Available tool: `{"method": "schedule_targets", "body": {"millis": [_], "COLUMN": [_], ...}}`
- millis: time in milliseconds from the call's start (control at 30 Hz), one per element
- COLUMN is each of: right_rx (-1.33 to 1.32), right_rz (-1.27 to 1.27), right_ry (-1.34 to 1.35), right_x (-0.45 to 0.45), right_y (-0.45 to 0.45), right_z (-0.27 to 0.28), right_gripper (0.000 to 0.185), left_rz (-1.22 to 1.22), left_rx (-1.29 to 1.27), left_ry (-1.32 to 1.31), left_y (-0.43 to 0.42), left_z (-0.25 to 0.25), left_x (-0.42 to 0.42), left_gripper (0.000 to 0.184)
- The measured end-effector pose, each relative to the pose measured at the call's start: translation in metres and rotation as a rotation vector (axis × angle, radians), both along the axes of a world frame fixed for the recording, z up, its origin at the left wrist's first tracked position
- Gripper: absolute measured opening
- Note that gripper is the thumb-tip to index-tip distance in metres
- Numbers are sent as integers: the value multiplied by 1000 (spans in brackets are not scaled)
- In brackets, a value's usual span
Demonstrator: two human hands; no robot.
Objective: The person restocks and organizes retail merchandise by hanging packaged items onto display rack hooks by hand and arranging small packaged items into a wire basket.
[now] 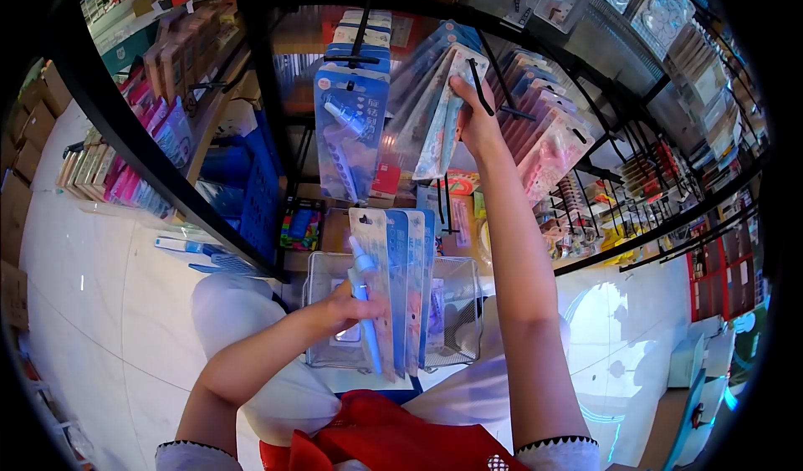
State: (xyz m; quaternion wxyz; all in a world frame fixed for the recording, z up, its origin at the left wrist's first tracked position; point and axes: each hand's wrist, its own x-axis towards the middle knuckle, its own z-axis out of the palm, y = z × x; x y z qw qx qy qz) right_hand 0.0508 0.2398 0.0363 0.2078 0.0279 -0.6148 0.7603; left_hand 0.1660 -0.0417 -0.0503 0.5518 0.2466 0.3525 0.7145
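My left hand (355, 308) grips several tall blister-packed pens (401, 279), standing side by side above a wire basket (326, 268). The nearest pack shows a light-blue pen (363, 283) under clear plastic. Raised to the rack, my right hand (474, 113) has its fingers closed around the edge of hanging blister packs (443, 120) beside a black hook (478, 82). Its fingertips are partly hidden behind the cards. Left of these packs hang blue carded pens (351, 132) on another hook.
Pink carded packs (552, 149) hang to the right of my right arm. A blue plastic crate (255, 182) stands behind the black rack post (159, 145). Pink packets (159, 128) fill a shelf at left. Pale tiled floor (109, 295) lies around my knees.
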Motion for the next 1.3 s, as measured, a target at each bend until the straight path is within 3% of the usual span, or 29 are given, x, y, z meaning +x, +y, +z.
{"method": "schedule_targets", "body": {"millis": [200,300,400,500,567,633,667,700,767,800,900,967,1100,1167,1300], "right_rx": [-107,96,161,253,303,308,259,211,157,206,384,135,-242,-275,-34], "right_rz": [-65,-118,-79,-93,-104,-108,-65,-20,117,120,39,65,41,-51,-123], "right_ry": [-45,-122,-277,-276,-252,-280,-360,-433,-551,-445,-466,-615,-948,-969,-948], "right_x": [25,55,82,107,119,130,141,150,164,173,196,198,186,173,166], "right_y": [-12,-23,-30,-41,-43,-41,-46,-50,-45,-57,-69,-64,-76,-91,-122], "right_z": [12,31,51,65,66,65,71,79,80,73,21,-64,-214,-262,-320], "right_gripper": [35,36,35,35,37,40,41,41,43,46,42,41,36,43,53], "left_rz": [60,151,64,-138,-271,-397,-522,-649,-604,-581,-481,-376,-207,-16,400], "left_rx": [-31,-52,-35,-252,-72,-13,-120,-158,-226,-287,-444,-523,-772,-752,-914], "left_ry": [-39,-12,21,236,424,581,648,605,722,702,655,595,383,427,545], "left_y": [2,4,1,-13,-11,-16,-19,-19,-26,-29,-36,-42,-34,-27,-11], "left_z": [0,-13,-3,-5,13,-14,-12,-15,-10,-16,-28,-51,-70,-122,-212], "left_x": [-1,-2,-7,-24,-27,-38,-40,-43,-44,-42,-44,-48,-33,-21,-2], "left_gripper": [67,66,58,47,24,50,66,74,79,81,85,86,68,52,59]}}
